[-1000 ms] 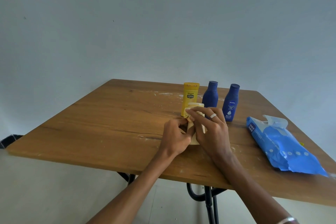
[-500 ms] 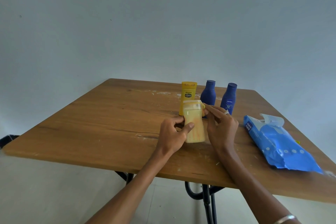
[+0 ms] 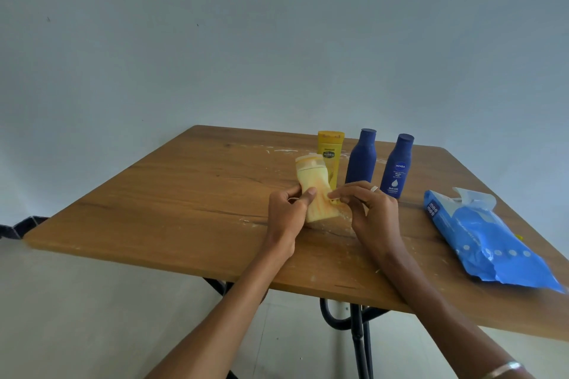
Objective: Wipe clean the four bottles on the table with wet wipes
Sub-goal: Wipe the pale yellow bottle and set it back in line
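Standing: three bottles (image 3: 360, 157); left hand (image 3: 284, 215) gripping a fourth (image 3: 314, 188).

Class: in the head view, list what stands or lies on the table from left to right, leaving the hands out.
pale bottle → yellow bottle → plain blue bottle → labelled blue bottle → wipes pack

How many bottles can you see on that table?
4: a pale yellow bottle held in the left hand, a yellow tube bottle behind it, and two dark blue bottles standing to its right.
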Available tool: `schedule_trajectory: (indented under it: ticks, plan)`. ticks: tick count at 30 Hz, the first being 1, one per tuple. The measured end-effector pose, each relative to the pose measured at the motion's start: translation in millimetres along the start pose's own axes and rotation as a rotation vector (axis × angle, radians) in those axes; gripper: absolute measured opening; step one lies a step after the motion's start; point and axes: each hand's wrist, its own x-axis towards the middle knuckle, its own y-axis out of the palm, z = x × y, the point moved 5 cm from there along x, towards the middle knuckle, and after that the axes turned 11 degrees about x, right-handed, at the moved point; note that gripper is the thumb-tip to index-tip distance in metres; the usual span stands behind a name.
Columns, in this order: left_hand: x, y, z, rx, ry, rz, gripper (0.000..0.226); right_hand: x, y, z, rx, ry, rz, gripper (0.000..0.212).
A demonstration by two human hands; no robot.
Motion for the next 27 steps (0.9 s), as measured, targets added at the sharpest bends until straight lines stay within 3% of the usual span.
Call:
schedule_trajectory:
  ticks: [4, 7, 13, 17, 27]
  plan:
    - [2.6, -9.3, 1.1, -0.055, -0.031, -0.128, 0.029, -0.8, 11.7, 3.1, -0.043, -0.041, 0.147, 0.034]
    - [1.8, -9.9, 0.5, -0.058, -0.019, -0.132, 0.028, -1.7, 11.4, 3.7, -0.056, -0.056, 0.133, 0.031]
    - [-5.7, 4.7, -3.7, 0.069, 0.061, 0.107, 0.028, -2.4, -4.3, 6.2, -0.07, -0.062, -0.106, 0.017]
    - [-8.2, 11.1, -5.3, 0.127, 0.093, 0.211, 0.027, -2.9, -10.5, 1.4, -0.048, 0.01, -0.165, 0.038]
    - [-3.8, 0.6, -2.5, 0.064, 0.061, 0.048, 0.027, -4.8, 1.1, 15.2, 0.004, -0.04, 0.0, 0.018]
